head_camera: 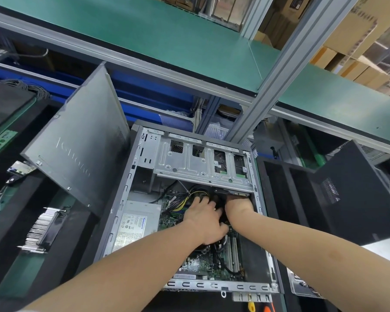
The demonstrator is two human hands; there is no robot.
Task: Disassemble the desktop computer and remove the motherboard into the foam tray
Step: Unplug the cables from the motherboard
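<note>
An open desktop computer case [122, 212] lies on its side in front of me. Inside it the green motherboard [203, 264] sits at the bottom, with a silver power supply [135, 224] on its left and a metal drive cage [198, 163] at the far end. My left hand [206, 219] rests over the middle of the board on a dark part, fingers curled among the cables [189, 194]. My right hand [238, 207] reaches in under the drive cage, its fingers hidden, so I cannot tell what it holds.
The removed side panel [77, 140] leans against the case's left side. A finned heatsink [41, 230] lies in black foam at the left. Another dark computer case [347, 194] stands to the right. Tool handles [259, 308] show at the bottom edge. A green shelf [167, 41] runs overhead.
</note>
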